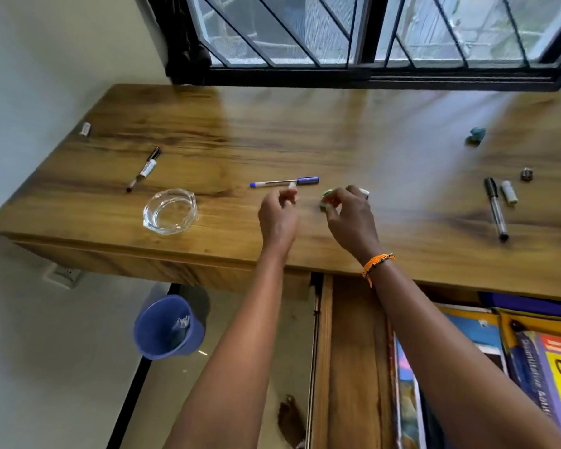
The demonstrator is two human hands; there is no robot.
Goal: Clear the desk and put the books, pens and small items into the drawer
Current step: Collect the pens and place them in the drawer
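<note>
The wooden desk (305, 131) fills most of the view and stands under a barred window (353, 30). Below its front edge, at the right, the drawer (350, 367) is pulled open, and several books (531, 351) already lie inside it. On the floor at the left stands a blue bin (167, 327) with some crumpled paper in it. Both arms reach over the middle of the desk. The left hand (277, 218) has its fingertips pressed together on a small pale item (292, 187), too blurred to name. The right hand (352, 218), with an orange bracelet (374, 264) on the wrist, pinches a small green thing (326, 197) that is just at the desk surface. A glass ashtray (170, 211) sits near the front left. A blue pen (284, 182) lies just behind the hands, a dark pen (143, 169) lies far left, and a black pen (496, 209) lies at the right beside a small white tube (509, 192). A teal lump (475, 135) and a tiny dark piece (526, 174) are also at the right, well apart from the hands.
</note>
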